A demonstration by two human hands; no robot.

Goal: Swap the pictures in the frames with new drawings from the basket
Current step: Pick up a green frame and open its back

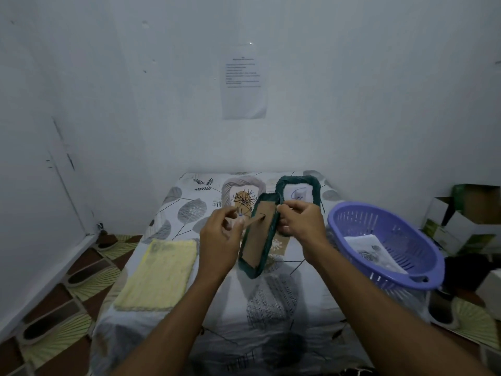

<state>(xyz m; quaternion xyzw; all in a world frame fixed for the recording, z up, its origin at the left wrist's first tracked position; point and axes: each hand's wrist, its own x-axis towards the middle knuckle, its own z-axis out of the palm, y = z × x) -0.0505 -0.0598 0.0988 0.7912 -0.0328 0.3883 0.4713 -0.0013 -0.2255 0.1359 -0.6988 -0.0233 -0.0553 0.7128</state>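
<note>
Gripping green frame (257,241), right hand (301,221); left hand (217,236) pinches stand (254,220).

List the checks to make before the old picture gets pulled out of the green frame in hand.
1. Green frame turned back side up, cardboard backing showing: ok.
2. Right hand grips the frame's upper edge: ok.
3. Left hand pinches the cardboard flap on the backing: ok.
4. Backing loosened from the frame: cannot tell.
5. Old picture's state: cannot tell, the front faces away.
6. Drawings lie ready in the purple basket: ok.
</note>
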